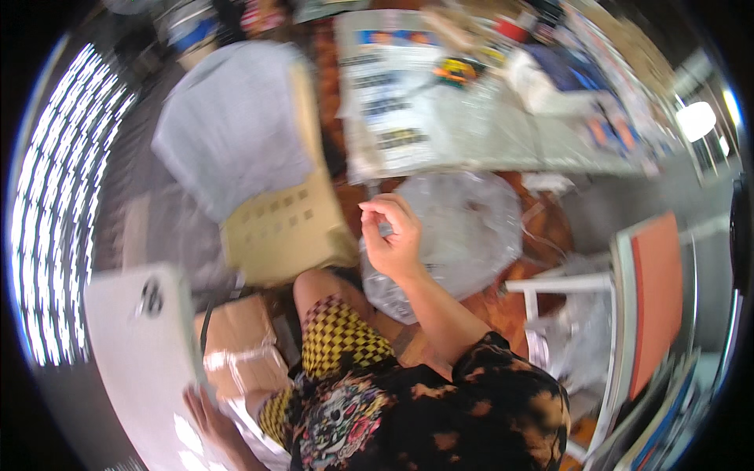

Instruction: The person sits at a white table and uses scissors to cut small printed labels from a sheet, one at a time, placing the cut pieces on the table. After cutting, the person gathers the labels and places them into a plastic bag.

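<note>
My right hand (390,238) is raised in front of me, its fingers curled towards the thumb, with nothing visible between them. Below and beside it is a round form covered in clear plastic (459,235). My left hand (207,415) lies low at the left, fingers extended, against the edge of a smooth white panel or cabinet (138,329). A small dark round object (151,297) is on that white surface. Ahead on the left stands a beige plastic chair (283,235), with a grey cloth (241,118) draped over its back. Motion blur softens the details.
A plastic-covered table (495,141) ahead bears a printed sheet (394,118), a yellow-and-black tool (456,72) and a dark blue cloth (556,68). A cardboard box (238,341) sits by my legs. A white frame (559,284) and an orange panel (657,300) stand at right.
</note>
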A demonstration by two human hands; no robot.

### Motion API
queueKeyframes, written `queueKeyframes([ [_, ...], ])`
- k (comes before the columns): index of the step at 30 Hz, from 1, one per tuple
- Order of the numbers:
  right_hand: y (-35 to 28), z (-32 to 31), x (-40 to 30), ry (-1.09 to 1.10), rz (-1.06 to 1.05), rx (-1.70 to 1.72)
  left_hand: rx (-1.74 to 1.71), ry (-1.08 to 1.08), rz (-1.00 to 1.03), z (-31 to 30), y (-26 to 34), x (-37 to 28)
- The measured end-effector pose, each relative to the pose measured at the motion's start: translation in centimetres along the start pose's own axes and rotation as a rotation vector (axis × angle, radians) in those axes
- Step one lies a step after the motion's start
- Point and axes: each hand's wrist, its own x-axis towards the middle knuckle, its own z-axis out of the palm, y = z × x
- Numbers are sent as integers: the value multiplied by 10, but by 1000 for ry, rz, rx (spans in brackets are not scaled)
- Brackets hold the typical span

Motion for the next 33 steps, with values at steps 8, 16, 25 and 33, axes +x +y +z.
queueKeyframes([
  [8, -58, 145, -128, -660, 103, 226, -843, 534, -848, -11, -14, 54],
  [16, -132, 220, -150, -1007, -79, 508, -893, 424, -861, -25, 18, 62],
  [25, -149, 228, -129, -1168, 1176, 821, -437, 560, -242, -3, 43, 74],
  [33, -126, 218, -140, -1088, 1196, 829, -420, 423, 81, 7, 53, 72],
])
